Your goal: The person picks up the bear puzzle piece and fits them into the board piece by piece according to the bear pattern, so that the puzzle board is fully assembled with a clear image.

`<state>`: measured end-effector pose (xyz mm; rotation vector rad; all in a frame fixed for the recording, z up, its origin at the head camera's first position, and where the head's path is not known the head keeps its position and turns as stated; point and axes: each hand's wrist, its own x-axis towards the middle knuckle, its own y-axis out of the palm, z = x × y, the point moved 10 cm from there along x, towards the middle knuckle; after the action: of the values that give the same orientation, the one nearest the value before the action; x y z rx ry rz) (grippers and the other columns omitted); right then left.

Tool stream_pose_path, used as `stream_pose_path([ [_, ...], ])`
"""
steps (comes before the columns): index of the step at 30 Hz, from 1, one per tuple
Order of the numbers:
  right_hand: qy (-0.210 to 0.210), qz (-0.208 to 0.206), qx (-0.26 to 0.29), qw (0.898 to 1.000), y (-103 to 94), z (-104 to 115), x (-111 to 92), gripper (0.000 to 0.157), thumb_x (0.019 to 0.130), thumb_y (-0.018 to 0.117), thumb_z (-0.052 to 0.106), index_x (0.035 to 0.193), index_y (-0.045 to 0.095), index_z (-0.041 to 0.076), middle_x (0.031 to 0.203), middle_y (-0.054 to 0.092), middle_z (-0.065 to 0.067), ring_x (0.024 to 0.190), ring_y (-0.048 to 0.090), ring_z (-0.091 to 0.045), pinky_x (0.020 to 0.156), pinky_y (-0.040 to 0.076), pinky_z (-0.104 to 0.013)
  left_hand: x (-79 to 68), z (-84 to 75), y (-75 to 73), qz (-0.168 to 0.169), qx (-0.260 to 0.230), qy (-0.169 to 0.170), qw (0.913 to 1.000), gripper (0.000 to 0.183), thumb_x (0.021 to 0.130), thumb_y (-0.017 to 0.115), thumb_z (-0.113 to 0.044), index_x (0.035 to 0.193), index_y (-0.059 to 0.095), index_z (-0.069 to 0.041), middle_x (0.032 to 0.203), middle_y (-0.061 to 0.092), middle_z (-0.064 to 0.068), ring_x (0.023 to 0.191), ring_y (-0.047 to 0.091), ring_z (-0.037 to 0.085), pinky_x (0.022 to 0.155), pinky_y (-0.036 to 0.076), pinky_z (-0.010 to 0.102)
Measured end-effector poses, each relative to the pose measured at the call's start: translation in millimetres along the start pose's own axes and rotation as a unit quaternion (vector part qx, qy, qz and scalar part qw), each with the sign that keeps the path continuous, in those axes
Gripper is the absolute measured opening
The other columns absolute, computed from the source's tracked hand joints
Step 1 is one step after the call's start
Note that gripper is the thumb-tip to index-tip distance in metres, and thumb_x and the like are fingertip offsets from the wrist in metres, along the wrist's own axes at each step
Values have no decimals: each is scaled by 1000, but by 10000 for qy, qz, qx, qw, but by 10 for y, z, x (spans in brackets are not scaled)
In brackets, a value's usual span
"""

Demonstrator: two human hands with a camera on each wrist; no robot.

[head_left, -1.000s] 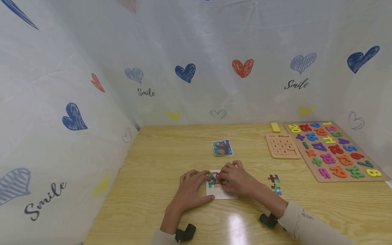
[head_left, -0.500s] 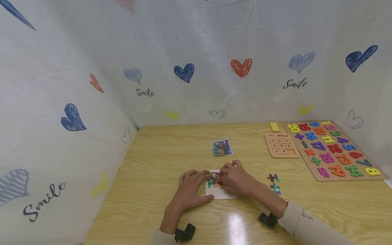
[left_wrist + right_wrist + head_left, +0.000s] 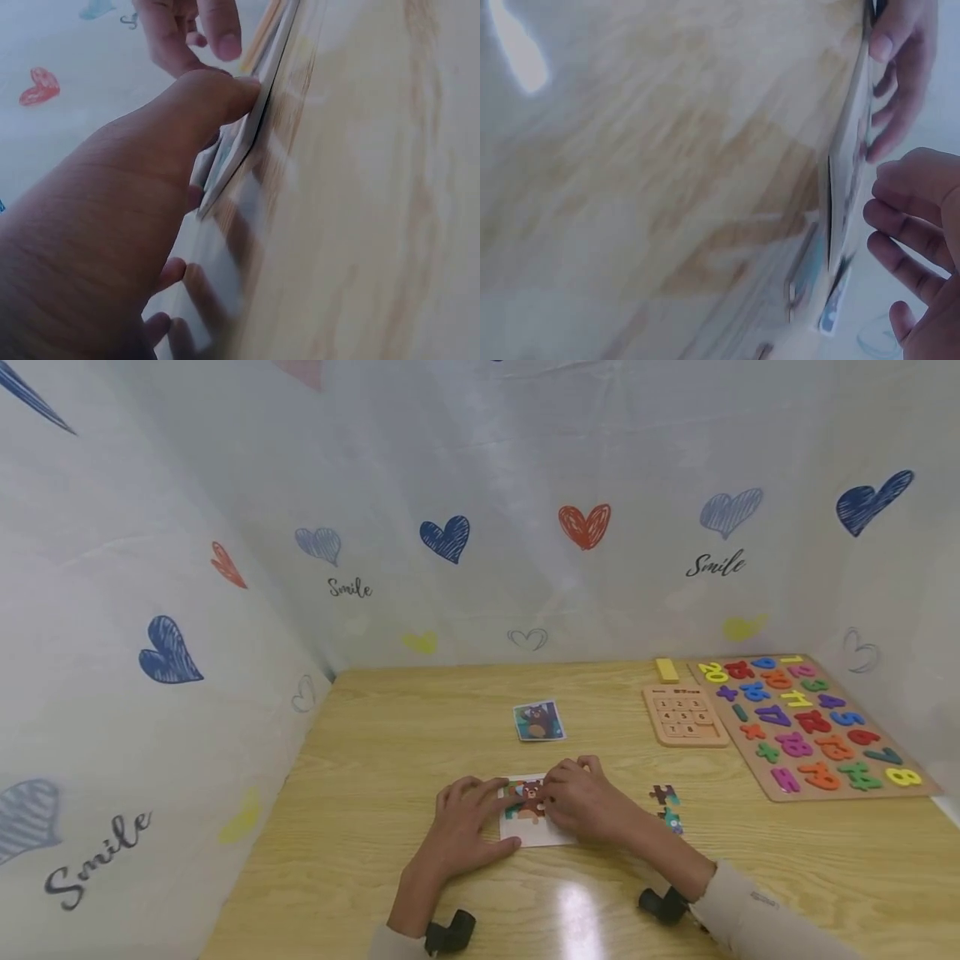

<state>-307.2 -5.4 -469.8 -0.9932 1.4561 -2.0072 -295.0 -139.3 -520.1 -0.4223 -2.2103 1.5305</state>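
Note:
A white puzzle board (image 3: 542, 835) lies on the table with pieces on it forming a brown bear (image 3: 529, 790). My left hand (image 3: 467, 827) rests at its left side, fingers spread; the thumb touches the board's near edge, and the fingertips lie at the upper left. My right hand (image 3: 588, 802) is over the board's right part, hiding it. In the right wrist view, the right fingers (image 3: 907, 225) are loosely bent beside the board with nothing seen between them. Loose puzzle pieces (image 3: 667, 810) lie right of the board.
A bear picture card (image 3: 538, 721) lies behind the board. Farther right are a wooden number slide puzzle (image 3: 684, 717), a yellow block (image 3: 667, 671) and a large board of coloured numbers (image 3: 813, 727). White sheets with hearts (image 3: 445, 538) enclose the table (image 3: 360, 735).
My right hand has drawn slightly right, uncovering the bear's face on the board. The left hand keeps its place. The head view has turned a little to the right.

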Motion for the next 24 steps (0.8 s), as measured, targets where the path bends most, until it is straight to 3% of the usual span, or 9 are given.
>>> stream_pose_path([
  [9, 396, -320, 96, 9987, -242, -299, -329, 15, 85, 76, 13, 100, 76, 14, 105, 68, 1, 105, 58, -21, 90, 36, -57, 3, -59, -3, -72, 114, 140, 9998, 52, 91, 56, -63, 140, 55, -48, 153, 43, -8, 132, 36, 28, 101, 27, 62],
  [24, 853, -558, 135, 9947, -428, -673, -800, 15, 84, 78, 10, 98, 75, 13, 102, 68, 2, 101, 59, -22, 91, 35, -60, -16, -60, -13, -151, -49, 91, 9998, 49, 90, 59, -62, 137, 59, -46, 152, 43, -7, 132, 36, 30, 101, 26, 62],
])
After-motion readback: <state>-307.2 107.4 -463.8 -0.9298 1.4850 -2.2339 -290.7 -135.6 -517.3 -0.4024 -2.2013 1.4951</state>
